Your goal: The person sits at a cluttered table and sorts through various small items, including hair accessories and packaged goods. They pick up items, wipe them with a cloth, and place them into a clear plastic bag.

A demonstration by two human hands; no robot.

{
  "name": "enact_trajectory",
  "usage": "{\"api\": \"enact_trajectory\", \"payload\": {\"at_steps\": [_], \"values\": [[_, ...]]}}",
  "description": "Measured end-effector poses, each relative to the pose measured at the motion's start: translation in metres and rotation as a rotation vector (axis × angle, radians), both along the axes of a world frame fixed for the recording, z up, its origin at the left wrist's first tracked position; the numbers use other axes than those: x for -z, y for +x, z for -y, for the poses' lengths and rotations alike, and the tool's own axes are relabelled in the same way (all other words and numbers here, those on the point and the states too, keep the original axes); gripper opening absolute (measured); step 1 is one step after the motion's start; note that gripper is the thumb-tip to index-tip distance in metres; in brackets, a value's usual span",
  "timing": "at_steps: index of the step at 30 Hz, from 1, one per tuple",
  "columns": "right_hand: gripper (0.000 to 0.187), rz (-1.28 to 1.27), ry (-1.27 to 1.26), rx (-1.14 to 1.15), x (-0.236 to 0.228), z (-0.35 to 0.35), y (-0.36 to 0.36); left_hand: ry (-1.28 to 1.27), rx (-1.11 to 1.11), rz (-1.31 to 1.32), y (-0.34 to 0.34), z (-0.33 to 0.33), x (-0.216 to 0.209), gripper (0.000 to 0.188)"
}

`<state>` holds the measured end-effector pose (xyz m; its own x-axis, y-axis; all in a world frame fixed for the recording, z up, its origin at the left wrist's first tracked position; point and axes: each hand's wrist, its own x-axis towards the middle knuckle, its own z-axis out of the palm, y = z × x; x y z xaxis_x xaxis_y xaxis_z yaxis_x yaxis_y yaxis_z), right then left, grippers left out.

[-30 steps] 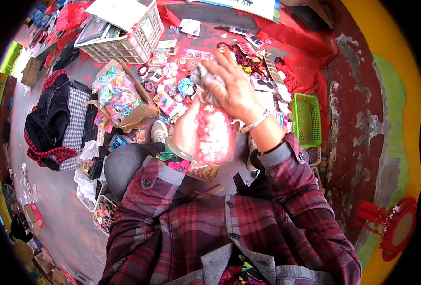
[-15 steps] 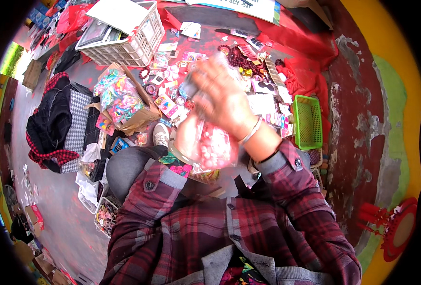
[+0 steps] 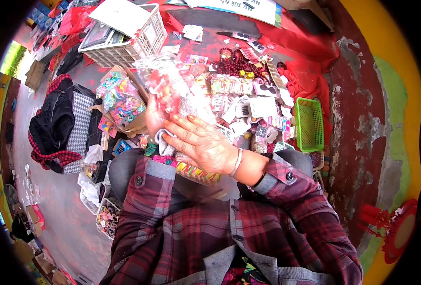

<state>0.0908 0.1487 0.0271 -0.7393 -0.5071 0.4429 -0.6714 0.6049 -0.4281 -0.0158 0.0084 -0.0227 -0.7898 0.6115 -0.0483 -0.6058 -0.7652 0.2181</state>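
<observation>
A clear plastic bag (image 3: 165, 88) of pink, red and white pieces is held up in front of me. My left hand (image 3: 152, 116) grips it from the left side, mostly covered by the bag. Just below the bag, my right hand (image 3: 198, 145) reaches across with its back up and fingers long. What looks like a grey cloth (image 3: 163, 141) shows under its fingertips; the thumb and palm are hidden. Below that hand lies a clear pack of yellow, red and green patterned pieces (image 3: 198, 172), near my knees.
Beyond my hands spread hair accessories, dark red beads (image 3: 239, 64) and white cards (image 3: 262, 107). A carton of colourful bags (image 3: 139, 90) stands left, near a white crate (image 3: 146, 38). A green basket (image 3: 310, 124) stands right, beside a peeling wall.
The bag has swung up and away to the left with my left hand. My right hand has come down toward me, off the bag, its fingers straighter.
</observation>
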Motion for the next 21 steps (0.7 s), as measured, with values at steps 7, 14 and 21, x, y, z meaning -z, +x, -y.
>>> {"api": "enact_trajectory", "payload": {"at_steps": [7, 14, 21], "values": [[0.05, -0.042, 0.048, 0.095, -0.019, -0.019, -0.019, 0.096, 0.038, -0.16, 0.029, -0.015, 0.013, 0.049], [0.034, 0.102, -0.301, 0.415, 0.001, -0.067, -0.058, -0.037, 0.253, 0.108, 0.052, -0.04, -0.021, 0.047], [0.043, 0.907, -1.715, 0.367, 0.02, -0.085, -0.066, -0.089, 0.105, 0.067, 0.041, -0.028, -0.034, 0.051]]}}
